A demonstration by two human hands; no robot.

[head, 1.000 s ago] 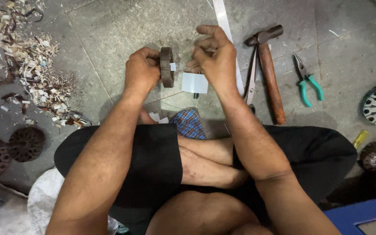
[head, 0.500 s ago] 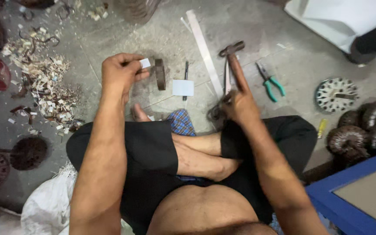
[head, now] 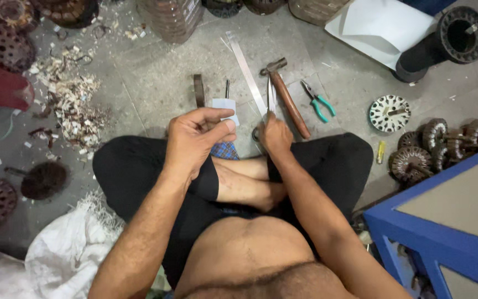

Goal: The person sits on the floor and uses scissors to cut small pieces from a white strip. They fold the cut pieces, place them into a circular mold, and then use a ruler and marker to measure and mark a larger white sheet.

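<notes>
Fingers of left hand [head: 197, 138] pinch white slip [head: 229, 118] | right hand [head: 275, 134] grasps scissors [head: 270, 98] beside hammer [head: 286, 97]

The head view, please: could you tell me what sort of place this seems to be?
Probably a floor-level repair workshop for electric motors. Round wound motor cores lie on the concrete floor, hand tools such as a hammer and pliers sit beside them, and scrap shavings are heaped to one side.

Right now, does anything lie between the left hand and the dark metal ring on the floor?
Only the small white card lies near that path, just right of the dark metal ring. The left hand is raised, pinching something small and white; nothing else visible lies between them.
</notes>
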